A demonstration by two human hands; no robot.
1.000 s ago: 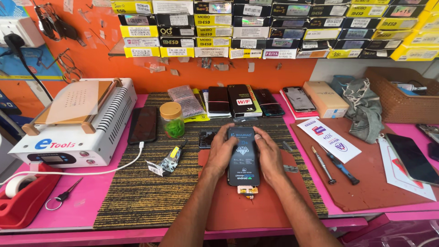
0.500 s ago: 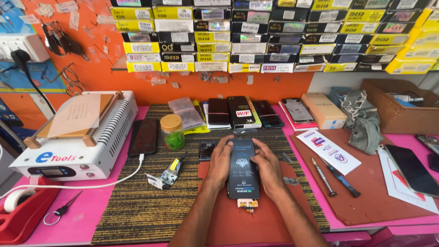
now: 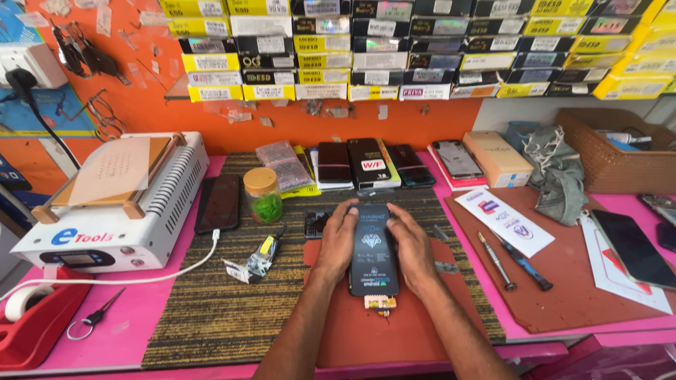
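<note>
far left: a tape roll (image 3: 15, 302) was noted in a red tray (image 3: 32, 338), small scissors (image 3: 90, 318) on the pink bench (image 3: 113, 345), and a white heating machine (image 3: 105, 211) behind them with a white cable (image 3: 141, 274) running from it. a dark phone (image 3: 219, 203) and a jar with a tan lid (image 3: 263, 195) were seen beside the machine, on the striped mat (image 3: 211, 309).

centre: the phone (image 3: 373, 250) was found lying flat on the red pad (image 3: 380, 331), screen up and lit, a small board (image 3: 380, 303) hanging out at its near end. the left hand (image 3: 336, 243) was laid along the phone's left edge and the right hand (image 3: 410, 248) along its right edge; both were pressed flat against it, fingers together, so the phone was clamped between them rather than lifted.

step in hand, as judged: the screen was being pressed or seated onto the body while it showed a start-up picture. the next move would seem to call for even pressure along both edges and care that the board at the near end is not pinched.

right: two screwdrivers (image 3: 514, 260) were seen on a brown pad (image 3: 563, 281), with a white leaflet (image 3: 503, 219), a grey rag (image 3: 556, 176), a wicker basket (image 3: 605, 151) and another dark phone (image 3: 634, 248) further out.
</note>
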